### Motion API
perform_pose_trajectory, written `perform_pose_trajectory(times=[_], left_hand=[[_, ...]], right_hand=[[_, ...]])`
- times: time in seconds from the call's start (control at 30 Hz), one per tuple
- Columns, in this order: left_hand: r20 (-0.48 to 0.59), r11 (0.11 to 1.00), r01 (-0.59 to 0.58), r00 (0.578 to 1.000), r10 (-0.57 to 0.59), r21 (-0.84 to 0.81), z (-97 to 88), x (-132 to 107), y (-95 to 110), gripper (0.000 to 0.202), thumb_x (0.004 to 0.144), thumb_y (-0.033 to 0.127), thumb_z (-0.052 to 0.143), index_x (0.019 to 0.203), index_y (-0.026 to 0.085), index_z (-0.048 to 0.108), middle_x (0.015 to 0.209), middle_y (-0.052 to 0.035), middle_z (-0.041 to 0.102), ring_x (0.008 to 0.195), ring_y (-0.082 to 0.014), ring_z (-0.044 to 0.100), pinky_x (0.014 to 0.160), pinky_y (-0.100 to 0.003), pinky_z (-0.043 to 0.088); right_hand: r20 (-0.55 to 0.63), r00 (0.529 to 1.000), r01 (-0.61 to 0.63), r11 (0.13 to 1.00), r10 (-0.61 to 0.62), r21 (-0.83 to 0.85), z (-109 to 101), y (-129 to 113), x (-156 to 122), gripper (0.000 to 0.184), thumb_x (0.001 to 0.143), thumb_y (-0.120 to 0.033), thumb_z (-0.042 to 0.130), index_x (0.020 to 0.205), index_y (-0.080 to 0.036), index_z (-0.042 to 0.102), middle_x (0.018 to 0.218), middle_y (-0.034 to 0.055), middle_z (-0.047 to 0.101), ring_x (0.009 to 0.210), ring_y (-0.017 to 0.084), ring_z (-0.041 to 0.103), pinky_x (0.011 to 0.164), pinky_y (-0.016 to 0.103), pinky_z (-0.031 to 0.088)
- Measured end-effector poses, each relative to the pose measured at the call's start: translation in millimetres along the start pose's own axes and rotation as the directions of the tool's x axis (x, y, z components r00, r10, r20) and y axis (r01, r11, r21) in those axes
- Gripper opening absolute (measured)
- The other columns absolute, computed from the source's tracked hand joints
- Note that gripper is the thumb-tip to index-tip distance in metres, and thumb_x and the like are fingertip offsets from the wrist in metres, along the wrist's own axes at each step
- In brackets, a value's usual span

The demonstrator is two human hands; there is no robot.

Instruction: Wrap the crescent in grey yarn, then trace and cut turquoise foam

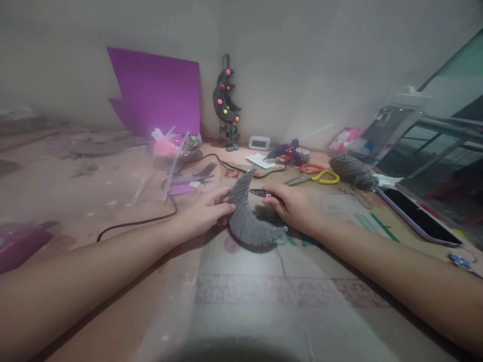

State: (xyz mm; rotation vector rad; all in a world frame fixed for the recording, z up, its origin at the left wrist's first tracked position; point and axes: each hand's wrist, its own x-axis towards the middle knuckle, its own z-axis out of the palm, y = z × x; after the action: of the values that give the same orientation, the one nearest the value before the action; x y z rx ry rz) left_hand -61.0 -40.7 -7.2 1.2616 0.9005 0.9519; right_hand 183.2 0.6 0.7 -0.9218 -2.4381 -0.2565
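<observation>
In the head view a crescent moon (245,216) wrapped in grey yarn is held tilted over the cardboard. My left hand (217,206) is closed on its outer left edge, thumb in front and fingers partly hidden behind it. Close to the inner curve, my right hand (283,203) pinches a small pointed metal tool (258,192), its tip aimed left at the moon. The tool's exact kind is hard to make out. A loose strand of grey yarn (282,262) lies on the cardboard below the moon.
Beyond my hands are yellow-handled scissors (326,176), orange-handled scissors (312,169), a glue gun (289,151), a grey yarn ball (352,171) and a small clock (259,143). A phone (418,213) lies right. A decorated moon hanging (222,95) and purple sheet (162,90) stand behind.
</observation>
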Motion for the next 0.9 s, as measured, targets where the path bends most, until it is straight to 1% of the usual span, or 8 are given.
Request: perform_pose_trajectory(times=[0.13,0.23,0.33,0.43,0.5,0.6,0.73,0.9], left_hand=[[-0.002,1.000,-0.014,1.000,0.014,0.019,-1.6,0.9,-0.9,0.037,0.077,0.020,0.066,0.114,0.016,0.067,0.071,0.0046,0.053,0.053,-0.0070,0.041,0.049,-0.020,0.028],[0.024,0.998,-0.033,0.999,0.032,0.051,-2.4,1.4,-0.2,0.034,0.078,0.020,0.065,0.112,0.017,0.067,0.070,0.0052,0.052,0.052,-0.0071,0.040,0.048,-0.021,0.028],[0.050,0.996,-0.050,0.998,0.046,0.074,-2.5,1.6,0.9,0.029,0.078,0.019,0.064,0.107,0.018,0.066,0.069,0.0060,0.052,0.052,-0.0073,0.039,0.049,-0.021,0.029],[0.039,0.997,-0.050,0.998,0.048,0.057,-1.8,1.2,0.8,0.021,0.078,0.018,0.064,0.099,0.018,0.065,0.069,0.0059,0.052,0.053,-0.0072,0.039,0.050,-0.021,0.029],[0.032,0.998,-0.046,0.998,0.045,0.030,-1.1,0.8,0.1,0.019,0.078,0.018,0.064,0.097,0.018,0.065,0.071,0.0052,0.053,0.054,-0.0070,0.040,0.050,-0.020,0.030],[0.034,0.999,-0.035,0.999,0.035,0.011,-0.6,0.5,-1.1,0.024,0.077,0.018,0.065,0.101,0.018,0.066,0.074,0.0045,0.056,0.055,-0.0071,0.041,0.050,-0.020,0.030],[0.038,1.000,-0.026,0.999,0.026,0.013,-0.5,0.5,-1.7,0.027,0.078,0.016,0.064,0.105,0.018,0.067,0.069,0.0062,0.052,0.053,-0.0068,0.038,0.048,-0.019,0.028],[0.039,0.999,-0.035,0.999,0.034,0.016,-0.8,1.3,-0.4,0.028,0.079,0.016,0.063,0.107,0.018,0.067,0.069,0.0064,0.052,0.052,-0.0065,0.038,0.048,-0.019,0.028]], right_hand=[[-0.014,0.999,0.029,0.999,-0.029,0.028,-0.7,0.3,-0.4,0.039,0.107,-0.046,0.045,0.104,-0.017,0.072,0.074,0.0049,0.072,0.060,0.016,0.062,0.057,0.025,0.039],[-0.006,0.999,0.043,0.999,-0.043,0.014,-1.9,-1.4,0.5,0.040,0.107,-0.047,0.044,0.104,-0.018,0.072,0.072,0.0043,0.071,0.061,0.017,0.062,0.058,0.026,0.039],[-0.004,0.999,0.050,0.999,-0.050,-0.004,-2.8,-2.9,1.6,0.039,0.107,-0.045,0.045,0.103,-0.018,0.072,0.072,0.0045,0.071,0.061,0.017,0.063,0.058,0.026,0.039],[0.013,0.999,0.046,0.999,-0.046,-0.006,-2.3,-3.0,1.7,0.035,0.107,-0.043,0.048,0.103,-0.018,0.072,0.074,0.0042,0.072,0.061,0.017,0.064,0.058,0.026,0.039],[0.016,0.999,0.043,0.999,-0.043,-0.005,-1.7,-2.4,1.2,0.032,0.106,-0.041,0.050,0.103,-0.018,0.072,0.075,0.0043,0.073,0.063,0.017,0.065,0.060,0.026,0.040],[0.026,0.999,0.037,0.999,-0.037,-0.010,-1.4,-1.5,0.4,0.029,0.105,-0.038,0.052,0.102,-0.018,0.073,0.076,0.0049,0.074,0.066,0.018,0.067,0.061,0.026,0.041],[0.057,0.998,0.022,1.000,-0.021,-0.011,-2.4,-1.2,0.5,0.029,0.105,-0.039,0.051,0.102,-0.019,0.072,0.076,0.0045,0.074,0.065,0.017,0.066,0.060,0.025,0.041],[0.026,0.999,0.023,1.000,-0.023,-0.013,-2.3,-1.3,-0.2,0.032,0.106,-0.039,0.049,0.100,-0.019,0.072,0.075,0.0044,0.074,0.065,0.017,0.067,0.060,0.025,0.042]])
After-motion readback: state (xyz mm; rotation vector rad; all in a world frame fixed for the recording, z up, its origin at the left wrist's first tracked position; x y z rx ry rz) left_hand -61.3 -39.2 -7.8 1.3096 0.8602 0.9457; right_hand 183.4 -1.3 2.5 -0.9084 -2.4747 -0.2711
